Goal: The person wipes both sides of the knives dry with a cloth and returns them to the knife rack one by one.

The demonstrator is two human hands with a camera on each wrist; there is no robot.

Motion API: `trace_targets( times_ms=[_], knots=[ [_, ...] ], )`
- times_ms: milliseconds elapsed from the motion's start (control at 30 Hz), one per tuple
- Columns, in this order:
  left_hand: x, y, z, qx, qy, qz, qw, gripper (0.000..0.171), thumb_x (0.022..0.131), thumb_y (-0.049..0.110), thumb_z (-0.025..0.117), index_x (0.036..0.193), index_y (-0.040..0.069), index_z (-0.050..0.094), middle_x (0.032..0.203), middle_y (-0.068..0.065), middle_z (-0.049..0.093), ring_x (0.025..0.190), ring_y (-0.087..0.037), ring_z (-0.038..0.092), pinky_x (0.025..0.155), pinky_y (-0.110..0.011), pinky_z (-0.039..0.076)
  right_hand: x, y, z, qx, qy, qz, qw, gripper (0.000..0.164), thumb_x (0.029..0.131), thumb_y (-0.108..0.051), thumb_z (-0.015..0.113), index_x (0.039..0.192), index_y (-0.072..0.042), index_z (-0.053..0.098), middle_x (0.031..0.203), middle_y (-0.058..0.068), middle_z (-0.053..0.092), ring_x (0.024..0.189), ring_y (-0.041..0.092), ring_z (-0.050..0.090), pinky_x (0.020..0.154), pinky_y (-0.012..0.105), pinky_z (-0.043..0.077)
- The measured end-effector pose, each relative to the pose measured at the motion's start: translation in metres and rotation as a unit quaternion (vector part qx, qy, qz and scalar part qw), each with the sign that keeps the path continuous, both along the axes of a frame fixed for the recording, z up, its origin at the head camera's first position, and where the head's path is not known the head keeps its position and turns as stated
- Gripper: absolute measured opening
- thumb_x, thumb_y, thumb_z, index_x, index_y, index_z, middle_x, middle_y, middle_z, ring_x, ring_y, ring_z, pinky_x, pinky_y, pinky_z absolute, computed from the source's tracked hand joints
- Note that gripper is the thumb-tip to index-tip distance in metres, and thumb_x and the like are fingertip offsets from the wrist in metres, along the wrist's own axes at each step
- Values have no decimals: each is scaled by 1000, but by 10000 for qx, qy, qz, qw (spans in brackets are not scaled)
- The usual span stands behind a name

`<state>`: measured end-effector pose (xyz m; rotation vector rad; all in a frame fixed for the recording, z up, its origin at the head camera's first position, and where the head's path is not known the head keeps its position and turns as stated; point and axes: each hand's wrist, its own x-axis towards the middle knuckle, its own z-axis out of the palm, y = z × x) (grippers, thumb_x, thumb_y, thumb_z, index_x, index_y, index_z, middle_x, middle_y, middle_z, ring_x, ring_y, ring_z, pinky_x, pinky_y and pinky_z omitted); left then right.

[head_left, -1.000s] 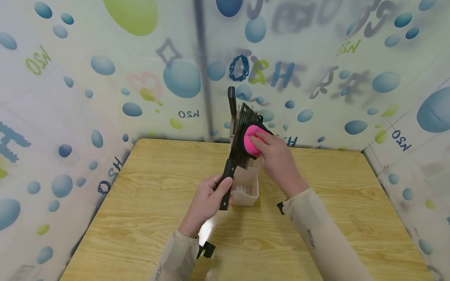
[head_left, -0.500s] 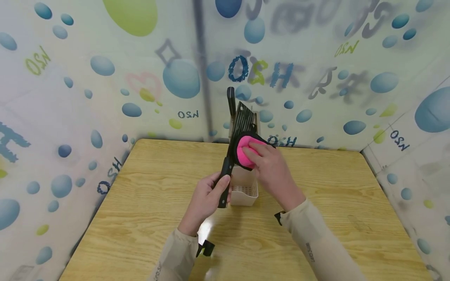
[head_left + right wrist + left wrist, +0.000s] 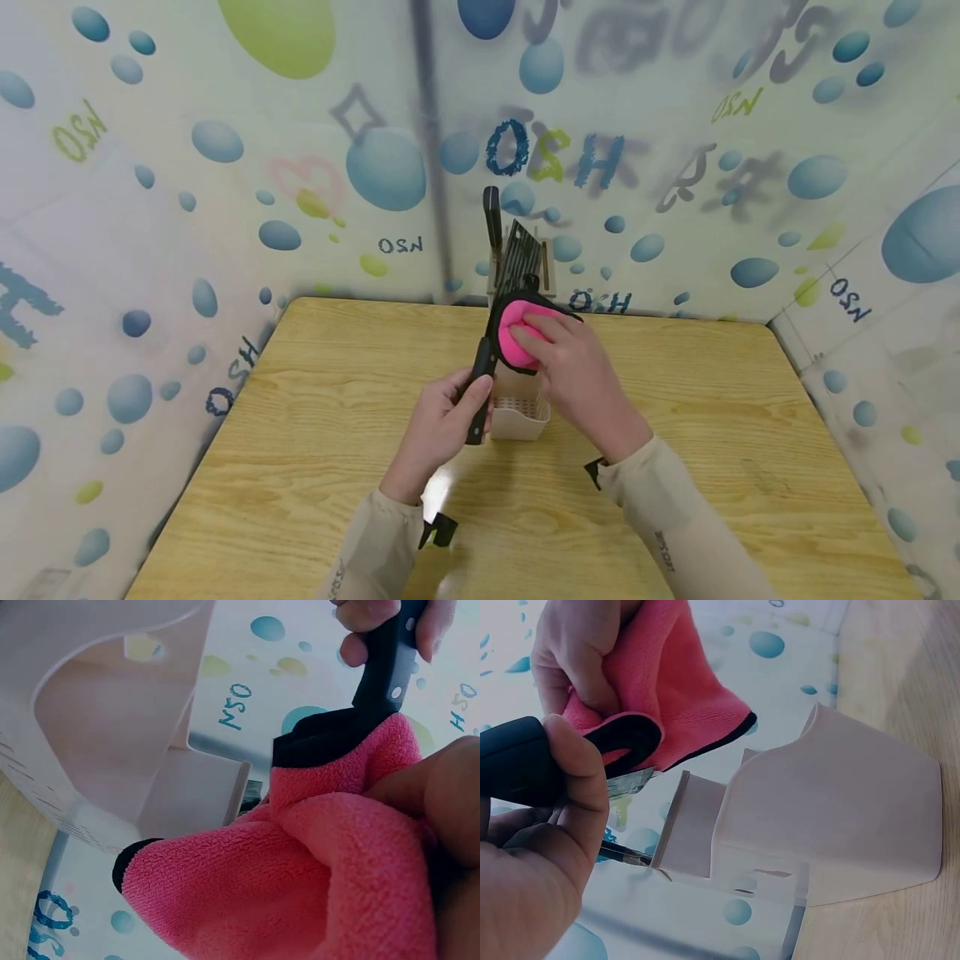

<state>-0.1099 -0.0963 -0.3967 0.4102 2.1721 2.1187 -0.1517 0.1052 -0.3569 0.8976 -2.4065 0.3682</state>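
Observation:
My left hand (image 3: 438, 421) grips the black riveted handle (image 3: 482, 400) of a cleaver with a broad, dark-streaked blade (image 3: 519, 260) that points up and away from me. In my right hand (image 3: 588, 375) is a pink cloth (image 3: 513, 320) with black edging, pinched in a fold and pressed against the lower blade just above the handle. The cloth covers that part of the blade. In the right wrist view, the cloth (image 3: 247, 892) drapes beside the cleaver handle (image 3: 390, 667). The left wrist view shows my left fingers (image 3: 581, 780) curled round the handle.
Behind the cleaver, a beige knife holder (image 3: 519, 427) with a perforated bottom stands on the wooden table (image 3: 337, 400). Another black-handled knife (image 3: 492, 215) stands upright in its back. A wall (image 3: 315, 150) patterned with bubbles rises close behind the table.
My right hand has slid the cloth down the blade toward the handle and slightly left, uncovering more of the upper blade. The left hand and cleaver have barely moved.

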Motion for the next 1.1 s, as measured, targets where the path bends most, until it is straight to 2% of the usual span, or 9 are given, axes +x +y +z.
trace_targets(
  times_ms=[133, 333, 467, 800, 1100],
  knots=[
    [0, 1, -1, -134, 153, -86, 9998, 34, 109, 26, 55, 86, 1, 64, 69, -13, 60, 57, -16, 58, 51, -28, 49, -3, 0, 5, -61, 19, -82, 9999, 49, 79, 17, 63, 121, -6, 76, 129, 18, 69, 117, 39, 65, 102, 52, 51],
    [0, 1, -3, -303, 223, -178, 9991, 34, 109, 26, 54, 86, 2, 64, 71, -27, 60, 56, -15, 58, 52, -27, 48, -12, 2, 12, -178, 61, -149, 9997, 46, 82, 14, 63, 122, -5, 76, 128, 19, 70, 113, 42, 66, 97, 54, 53],
    [1, 1, -2, -414, 285, -202, 9985, 36, 109, 26, 53, 86, 0, 63, 71, -29, 60, 56, -16, 58, 51, -28, 47, -20, 4, 16, -166, 39, -273, 9995, 47, 83, 13, 62, 124, -6, 75, 128, 18, 70, 112, 43, 66, 96, 55, 54],
    [3, 0, -2, -604, 443, -277, 9968, 36, 110, 23, 52, 85, 0, 63, 69, -23, 61, 56, -16, 58, 53, -28, 46, -42, 8, 24, -243, -119, -428, 9987, 45, 87, 12, 59, 127, -3, 73, 130, 21, 68, 111, 45, 66, 96, 55, 54],
    [4, 0, -3, -769, 599, -340, 9947, 34, 109, 22, 54, 83, 4, 64, 63, -9, 62, 54, -13, 57, 51, -27, 46, -58, 19, 30, -349, -342, -717, 9962, 43, 92, 9, 54, 131, -2, 70, 134, 23, 66, 111, 47, 65, 96, 57, 53]
  ],
)
